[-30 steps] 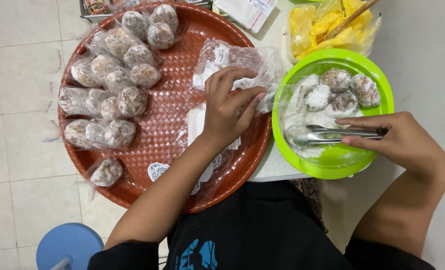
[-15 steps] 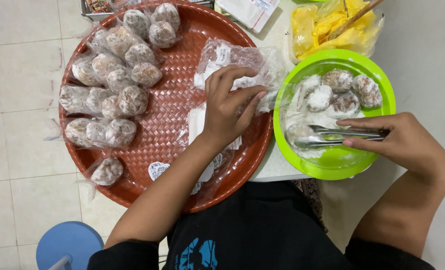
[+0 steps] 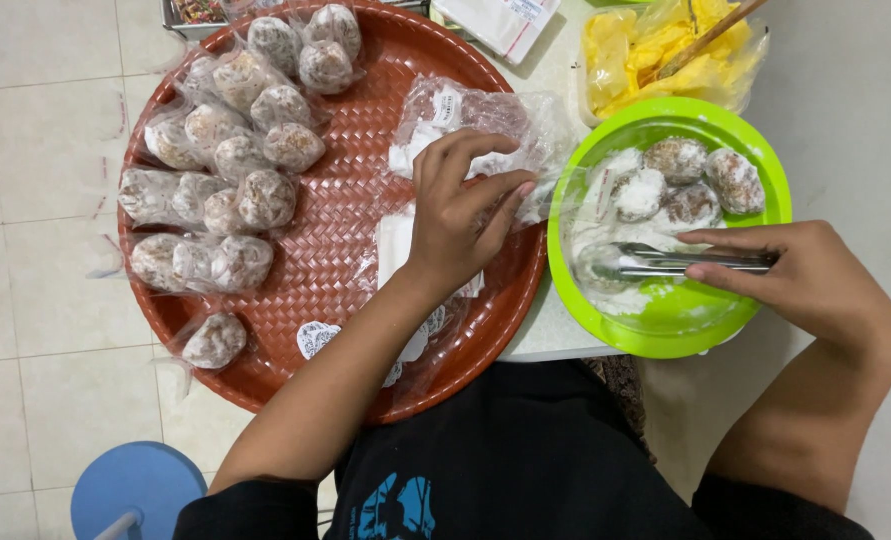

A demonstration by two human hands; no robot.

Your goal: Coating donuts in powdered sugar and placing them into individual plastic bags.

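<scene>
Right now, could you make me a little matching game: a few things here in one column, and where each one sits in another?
Things:
1. metal tongs
2. wrapped balls
3. powdered balls
4. stool

Places:
A. in the green bowl
B. on the floor tiles
C. in the right hand
D. on the red woven tray

Pairs: 1-C, 2-D, 3-A, 4-B

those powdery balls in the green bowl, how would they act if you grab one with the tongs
The balls look soft, so the tongs in the right hand might dent them. Being round, they may roll. Their white coating would likely shed.
</scene>
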